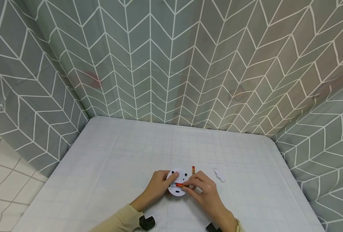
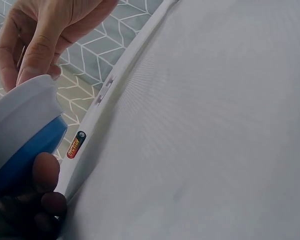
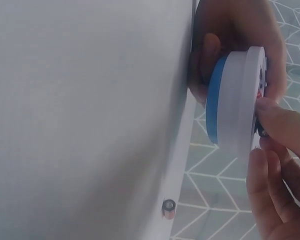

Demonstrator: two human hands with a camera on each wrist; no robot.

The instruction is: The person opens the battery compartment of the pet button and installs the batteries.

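Note:
A round white device (image 1: 172, 190) with a speaker grille and an exposed battery slot lies face up in my left hand (image 1: 156, 185), which grips it by its left side, the thumb across the top. The right wrist view shows a blue layer on the underside of the device (image 3: 235, 100). My right hand (image 1: 204, 191) pinches a red-and-gold battery (image 1: 179, 185) at the slot; how deep it sits is partly hidden by the fingers. Just beyond the right hand, a second battery (image 1: 193, 169) rests on the table.
A small white battery cover (image 1: 220, 175) lies on the white-covered table (image 1: 125, 154), to the right of the right hand. Patterned grey curtains (image 1: 165, 64) hang behind the table and along both sides.

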